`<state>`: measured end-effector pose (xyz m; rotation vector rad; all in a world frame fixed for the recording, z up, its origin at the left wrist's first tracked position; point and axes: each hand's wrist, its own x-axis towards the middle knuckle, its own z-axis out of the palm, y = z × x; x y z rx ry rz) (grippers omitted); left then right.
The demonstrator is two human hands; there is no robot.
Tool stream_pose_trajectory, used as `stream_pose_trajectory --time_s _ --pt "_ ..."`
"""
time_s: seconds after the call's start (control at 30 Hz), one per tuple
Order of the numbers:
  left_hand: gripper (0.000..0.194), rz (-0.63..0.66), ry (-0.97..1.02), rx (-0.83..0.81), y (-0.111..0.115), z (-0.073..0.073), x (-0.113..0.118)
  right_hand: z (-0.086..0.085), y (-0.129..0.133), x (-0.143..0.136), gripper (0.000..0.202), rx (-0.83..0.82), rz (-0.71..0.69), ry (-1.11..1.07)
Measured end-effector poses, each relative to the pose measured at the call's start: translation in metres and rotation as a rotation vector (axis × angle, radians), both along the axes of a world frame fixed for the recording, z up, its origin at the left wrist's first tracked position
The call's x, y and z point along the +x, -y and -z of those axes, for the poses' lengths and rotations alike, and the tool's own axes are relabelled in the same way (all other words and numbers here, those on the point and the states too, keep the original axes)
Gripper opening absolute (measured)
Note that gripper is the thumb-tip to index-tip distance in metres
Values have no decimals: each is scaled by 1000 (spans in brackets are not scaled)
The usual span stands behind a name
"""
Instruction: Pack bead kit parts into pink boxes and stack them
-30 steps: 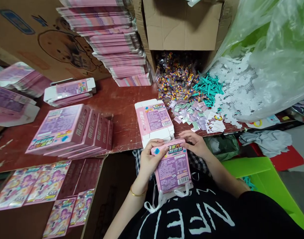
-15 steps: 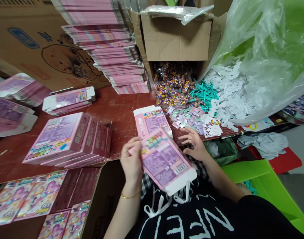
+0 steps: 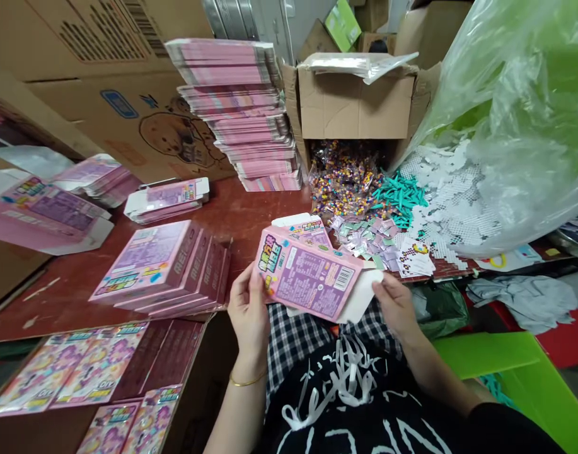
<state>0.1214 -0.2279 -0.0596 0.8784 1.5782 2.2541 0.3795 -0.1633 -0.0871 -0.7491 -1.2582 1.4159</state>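
Over my lap I hold a pink and purple cardboard box, its barcode side up and a white flap standing out at its right end. My left hand is closed on the left end, thumb on top. At the other end my right hand pinches the white flap. Behind the held box, on the table edge, lies another pink carton, partly covered. Small purple and green sachets and printed cards lie just beyond my right hand.
Stacked pink boxes stand left on the red table. A tall pile of flat cartons rises behind. Bead bags, teal pieces and white perforated sheets fill the right. A carton of packed boxes sits lower left.
The held box has turned so that its flap end points right. My right hand, free before, now grips the flap. The camera view has shifted, showing more of the left and back.
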Motion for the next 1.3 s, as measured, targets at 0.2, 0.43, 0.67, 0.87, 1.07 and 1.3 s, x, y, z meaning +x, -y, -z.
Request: stream_pose_trajectory --time_s 0.2,0.43,0.67,0.87,1.07,1.3 --pt "45 152 -314 -146 13 2 -5 1 -11 5 38 21 173 142" --pt "34 -26 -323 -88 16 14 19 -2 4 1 38 24 149 239" --pt "36 134 -491 -136 -6 9 13 -16 -22 20 33 38 139 252" --pt "109 421 -925 -227 -34 -25 -6 -92 -77 8 24 62 -472 311" --pt "64 540 -656 -230 -46 0 -4 -61 -171 -75 41 -40 -825 351" --pt "60 254 -212 -505 -49 14 -11 21 -270 -127 18 85 24 826"
